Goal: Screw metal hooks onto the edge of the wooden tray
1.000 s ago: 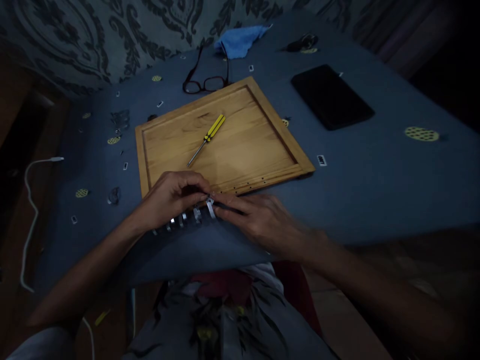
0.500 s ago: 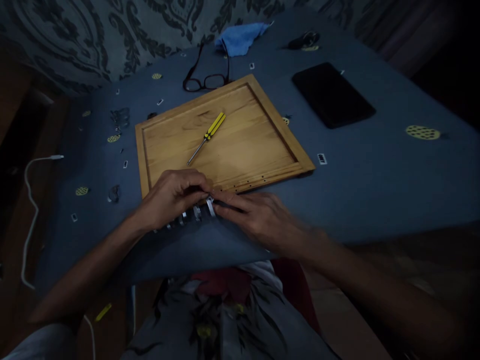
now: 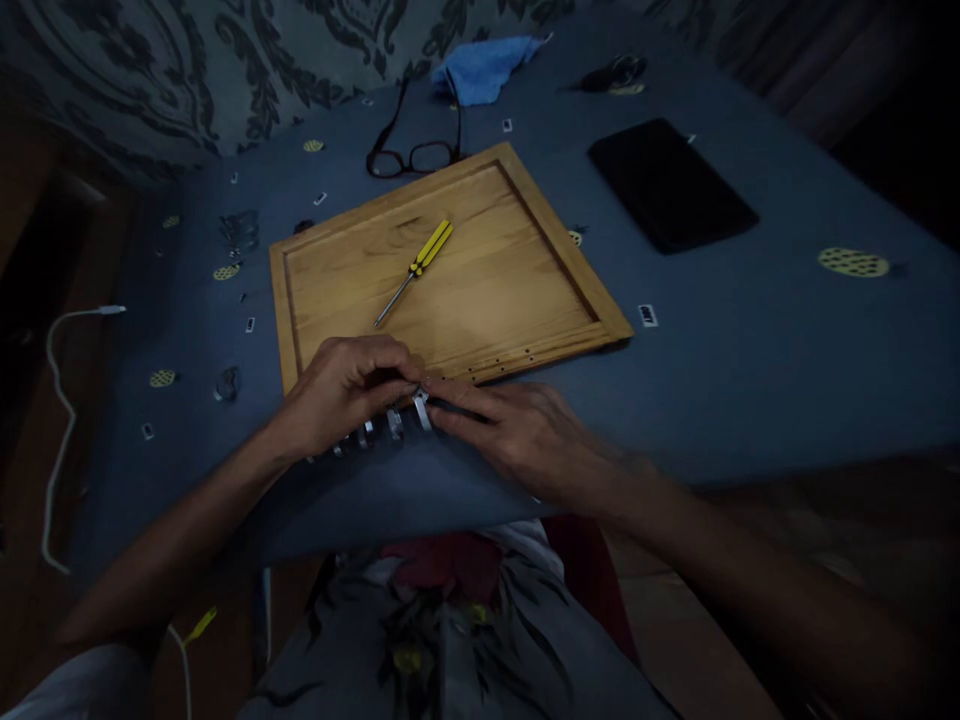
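Note:
My left hand (image 3: 341, 392) and my right hand (image 3: 517, 435) meet just in front of the near edge of a wooden tray (image 3: 525, 270). Both pinch a dark strip carrying a row of small shiny metal pieces (image 3: 379, 432), which runs out under my left hand toward the wrist. The fingertips of both hands close together around the piece at the strip's right end. A yellow-handled screwdriver (image 3: 414, 271) lies loose on the tray, apart from both hands.
On the blue cloth lie dark-rimmed glasses (image 3: 414, 150), a light blue rag (image 3: 484, 68), a black phone (image 3: 671, 185), round yellow perforated discs (image 3: 852, 262) and several tiny parts. A white cable (image 3: 56, 400) hangs at the left.
Both hands stay on the strip with almost no movement. The view has shifted slightly, so the tray and phone sit a little higher in the picture.

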Available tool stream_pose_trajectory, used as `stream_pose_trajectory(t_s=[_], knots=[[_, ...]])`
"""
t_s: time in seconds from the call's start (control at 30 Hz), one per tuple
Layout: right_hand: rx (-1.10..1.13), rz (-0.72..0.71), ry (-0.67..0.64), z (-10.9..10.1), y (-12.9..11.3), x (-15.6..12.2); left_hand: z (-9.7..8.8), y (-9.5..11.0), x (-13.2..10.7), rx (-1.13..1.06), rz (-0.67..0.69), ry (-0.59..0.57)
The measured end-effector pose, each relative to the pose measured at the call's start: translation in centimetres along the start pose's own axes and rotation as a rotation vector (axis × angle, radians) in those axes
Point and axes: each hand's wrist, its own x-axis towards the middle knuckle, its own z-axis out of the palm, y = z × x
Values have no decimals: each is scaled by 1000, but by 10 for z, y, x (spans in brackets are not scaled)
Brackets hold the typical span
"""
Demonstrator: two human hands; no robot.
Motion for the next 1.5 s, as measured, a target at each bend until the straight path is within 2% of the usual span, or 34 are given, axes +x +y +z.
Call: stream_pose_trajectory(t_s=[0.27,0.47,0.73,0.97,1.07,1.17,1.3,1.5], knots=[[-4,1,-42,-2,-1,1,-2,-2,-1,-202,-140,67],[-14,-2,-11,-1,0,0,1,-2,-3,-216,-137,37],[-6,-9,44,0,0,0,5,-5,-3,-84,-10,41],[-2,-9,25,0,0,0,5,-1,-2,71,101,27],[8,-2,27,0,0,0,2,0,-1,91,96,6],[14,7,-14,-1,0,0,-5,3,-5,94,22,-27],[21,19,-18,-1,0,0,-10,10,-19,134,-57,15],[41,14,-10,1,0,-2,11,16,-37,404,32,86]])
